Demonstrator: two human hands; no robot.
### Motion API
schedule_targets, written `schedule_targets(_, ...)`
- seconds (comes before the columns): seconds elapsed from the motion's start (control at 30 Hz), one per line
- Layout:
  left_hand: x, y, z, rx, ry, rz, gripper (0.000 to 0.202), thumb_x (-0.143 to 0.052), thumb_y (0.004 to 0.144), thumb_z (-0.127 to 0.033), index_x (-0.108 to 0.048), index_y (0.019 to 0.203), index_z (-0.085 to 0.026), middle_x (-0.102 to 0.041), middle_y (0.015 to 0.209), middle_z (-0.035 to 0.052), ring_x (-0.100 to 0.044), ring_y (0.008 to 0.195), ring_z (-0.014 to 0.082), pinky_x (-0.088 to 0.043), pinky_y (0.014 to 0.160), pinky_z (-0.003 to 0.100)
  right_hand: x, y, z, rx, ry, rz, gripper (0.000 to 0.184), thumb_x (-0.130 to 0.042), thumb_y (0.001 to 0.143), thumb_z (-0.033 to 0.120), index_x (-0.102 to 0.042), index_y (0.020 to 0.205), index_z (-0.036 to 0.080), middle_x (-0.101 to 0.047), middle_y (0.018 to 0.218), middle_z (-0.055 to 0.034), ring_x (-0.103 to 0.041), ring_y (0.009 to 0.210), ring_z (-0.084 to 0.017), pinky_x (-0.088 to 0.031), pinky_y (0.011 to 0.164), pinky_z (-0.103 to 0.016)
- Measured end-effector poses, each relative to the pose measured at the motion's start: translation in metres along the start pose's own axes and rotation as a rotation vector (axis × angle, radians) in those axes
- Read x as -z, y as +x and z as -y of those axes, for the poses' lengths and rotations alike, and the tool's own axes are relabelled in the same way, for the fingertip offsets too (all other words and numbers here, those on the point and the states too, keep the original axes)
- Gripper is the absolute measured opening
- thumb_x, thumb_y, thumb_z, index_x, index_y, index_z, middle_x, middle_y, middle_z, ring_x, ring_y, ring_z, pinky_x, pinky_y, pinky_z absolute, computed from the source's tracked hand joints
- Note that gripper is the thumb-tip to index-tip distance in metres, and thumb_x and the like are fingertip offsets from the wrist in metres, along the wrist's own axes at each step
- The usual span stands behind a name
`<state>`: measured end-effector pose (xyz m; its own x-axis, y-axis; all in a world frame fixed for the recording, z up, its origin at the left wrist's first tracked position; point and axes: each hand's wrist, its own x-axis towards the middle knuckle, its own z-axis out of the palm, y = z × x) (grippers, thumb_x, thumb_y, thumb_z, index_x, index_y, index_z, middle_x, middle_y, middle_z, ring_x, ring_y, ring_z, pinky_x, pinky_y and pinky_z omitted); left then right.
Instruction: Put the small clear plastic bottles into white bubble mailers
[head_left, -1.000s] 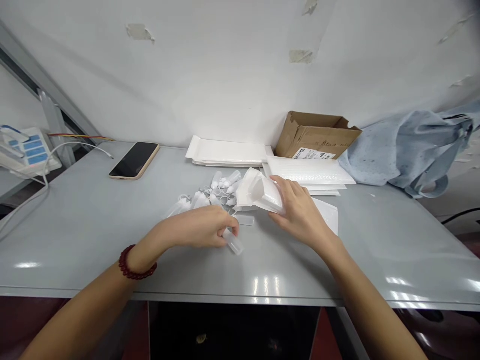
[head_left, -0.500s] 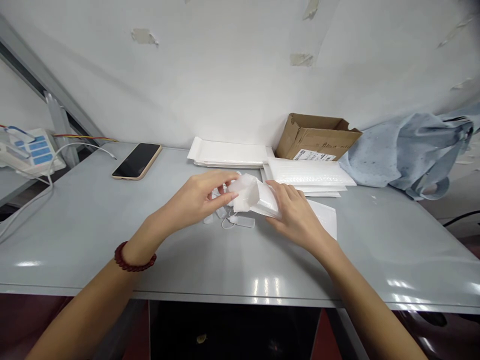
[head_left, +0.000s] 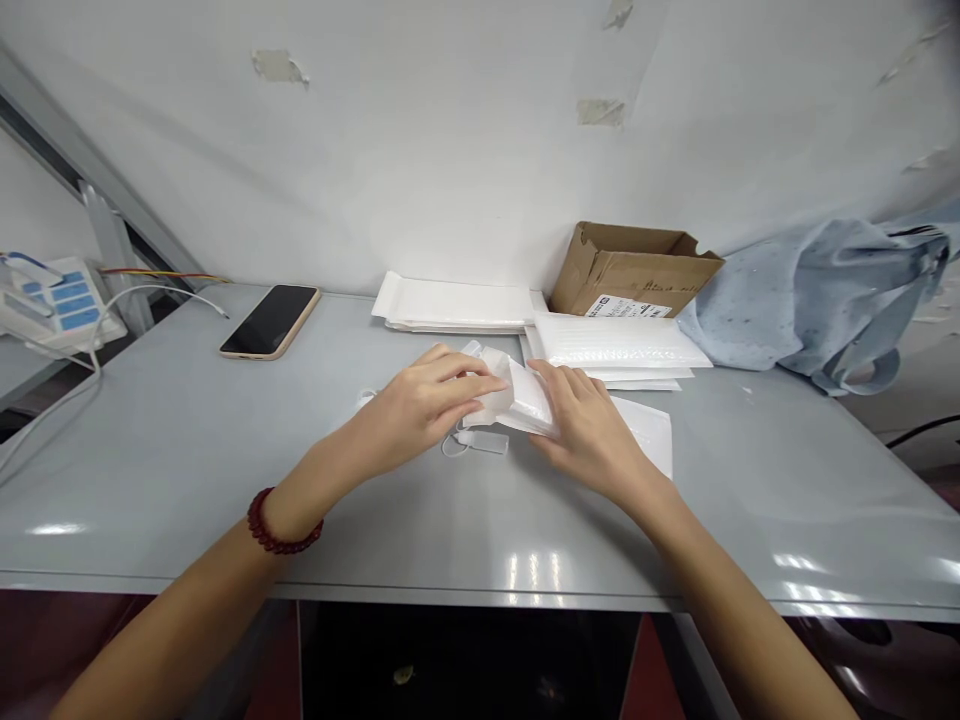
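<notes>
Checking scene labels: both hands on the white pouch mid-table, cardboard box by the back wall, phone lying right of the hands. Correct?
One error: the phone lies left of the hands, per the head view. The rest holds: left hand and right hand on the white pouch, cardboard box by the back wall.

Clear plastic pieces (head_left: pixel 484 441) largely behind left hand (head_left: pixel 420 410), indistinct.

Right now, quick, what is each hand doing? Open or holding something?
Left hand: fingers at the mouth of the white bag; grip cannot be told.
Right hand: closed, holding the white bag.
</notes>
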<state>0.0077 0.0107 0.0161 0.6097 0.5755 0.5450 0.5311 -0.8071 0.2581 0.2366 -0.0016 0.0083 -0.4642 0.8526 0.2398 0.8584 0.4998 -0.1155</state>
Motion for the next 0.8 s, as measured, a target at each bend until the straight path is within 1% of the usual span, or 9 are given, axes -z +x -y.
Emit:
schedule_targets(0.07,0.001,0.001,-0.001,0.046,-0.021,-0.068,0.027,-0.051,0.092,-0.016,-0.062,0.116,-0.019,-0.063,0.112,0.0070,-0.055,0.101,0.0187,-0.047,0.082,0.031,0.000,0.000,0.000,0.001,0.004,-0.008,0.062,-0.055,0.072,0.018,-0.036,0.131,0.012,-0.056,0.118,-0.0164,-0.051,0.105,-0.032,-0.040,0.084,-0.042)
schedule_targets(0.13,0.004,0.001,0.000,0.179,-0.010,-0.105,0.025,-0.054,0.090,-0.022,-0.064,0.112,-0.017,-0.066,0.106,0.0078,-0.058,0.096,0.0195,-0.049,0.077,0.031,0.000,0.000,-0.001,-0.003,0.008,-0.016,0.062,-0.054,0.071,0.018,-0.036,0.130,0.014,-0.056,0.117,-0.0159,-0.051,0.104,-0.032,-0.040,0.084,-0.043)
schedule_targets(0.2,0.007,0.002,0.001,0.333,-0.017,-0.046,0.024,-0.057,0.088,-0.029,-0.067,0.105,-0.016,-0.069,0.093,0.0061,-0.061,0.083,0.0181,-0.048,0.068,0.029,0.000,0.000,-0.002,-0.009,0.010,-0.019,0.061,-0.053,0.071,0.018,-0.037,0.129,0.015,-0.056,0.115,-0.0149,-0.051,0.103,-0.031,-0.040,0.083,-0.043)
schedule_targets(0.27,0.010,0.004,0.001,0.433,-0.056,0.048,0.022,-0.056,0.088,-0.031,-0.069,0.098,-0.015,-0.069,0.082,0.0034,-0.060,0.070,0.0153,-0.046,0.062,0.026,0.001,0.000,-0.002,-0.015,0.007,-0.017,0.061,-0.053,0.071,0.017,-0.036,0.130,0.015,-0.057,0.113,-0.0144,-0.051,0.101,-0.031,-0.040,0.083,-0.042)
schedule_targets(0.33,0.011,0.005,-0.002,0.458,-0.102,0.086,0.020,-0.054,0.088,-0.028,-0.070,0.091,-0.016,-0.069,0.077,0.0019,-0.058,0.067,0.0137,-0.044,0.059,0.024,0.001,0.000,-0.001,-0.014,0.005,-0.013,0.062,-0.053,0.070,0.017,-0.036,0.130,0.015,-0.057,0.112,-0.0144,-0.051,0.101,-0.031,-0.040,0.083,-0.042)
schedule_targets(0.43,0.010,0.006,-0.007,0.455,-0.150,0.081,0.019,-0.052,0.087,-0.025,-0.070,0.088,-0.018,-0.069,0.079,0.0013,-0.058,0.067,0.0132,-0.043,0.057,0.023,0.000,0.000,0.000,0.005,0.008,-0.021,0.062,-0.053,0.071,0.017,-0.036,0.130,0.015,-0.057,0.113,-0.0147,-0.051,0.102,-0.031,-0.040,0.083,-0.041)
schedule_targets(0.67,0.008,0.004,-0.011,0.482,-0.210,0.105,0.018,-0.054,0.084,-0.021,-0.071,0.090,-0.018,-0.072,0.082,0.0015,-0.061,0.069,0.0138,-0.044,0.058,0.023,-0.003,-0.001,0.001,0.021,-0.020,-0.024,0.060,-0.052,0.072,0.018,-0.036,0.130,0.013,-0.056,0.114,-0.0159,-0.051,0.101,-0.031,-0.040,0.081,-0.041)
schedule_targets(0.73,0.008,0.005,-0.013,0.496,-0.236,0.132,0.019,-0.053,0.085,-0.022,-0.072,0.090,-0.019,-0.072,0.082,0.0010,-0.060,0.066,0.0132,-0.044,0.058,0.023,-0.003,-0.001,0.003,0.024,-0.018,-0.009,0.061,-0.052,0.072,0.018,-0.036,0.130,0.012,-0.056,0.114,-0.0161,-0.050,0.102,-0.031,-0.040,0.082,-0.041)
schedule_targets(0.8,0.008,0.005,-0.015,0.500,-0.268,0.188,0.021,-0.052,0.085,-0.021,-0.072,0.089,-0.020,-0.071,0.075,-0.0002,-0.057,0.060,0.0118,-0.042,0.058,0.022,-0.004,-0.001,0.004,0.033,-0.014,0.002,0.060,-0.052,0.073,0.018,-0.037,0.130,0.011,-0.057,0.113,-0.0160,-0.051,0.101,-0.031,-0.040,0.082,-0.041)
